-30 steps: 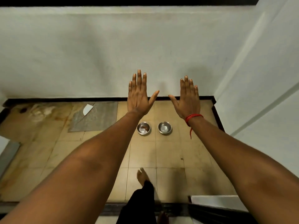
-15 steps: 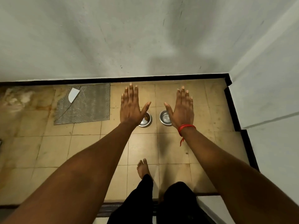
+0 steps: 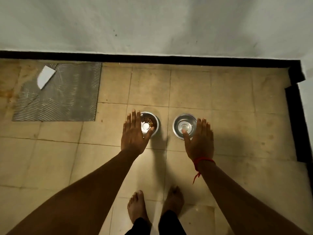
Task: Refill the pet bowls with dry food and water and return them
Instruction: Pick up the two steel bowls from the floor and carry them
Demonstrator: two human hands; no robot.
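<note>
Hovering straight and empty, left hand (image 3: 133, 135) fingers (image 3: 134, 118) overlap the kibble bowl (image 3: 152, 122), right hand (image 3: 199, 140) fingers the other bowl (image 3: 183, 122) — both on the floor (image 3: 225, 99). Likely light, stiff, slick steel — take the rims.

My left fingers (image 3: 133, 119) cover the left rim of the food bowl (image 3: 157, 127); my right fingers (image 3: 202, 126) hide the right rim of the other steel bowl (image 3: 174, 126). I cannot tell whether it holds water. My 2 forearms (image 3: 94, 192) and legs (image 3: 171, 223) run off the bottom edge.
</note>
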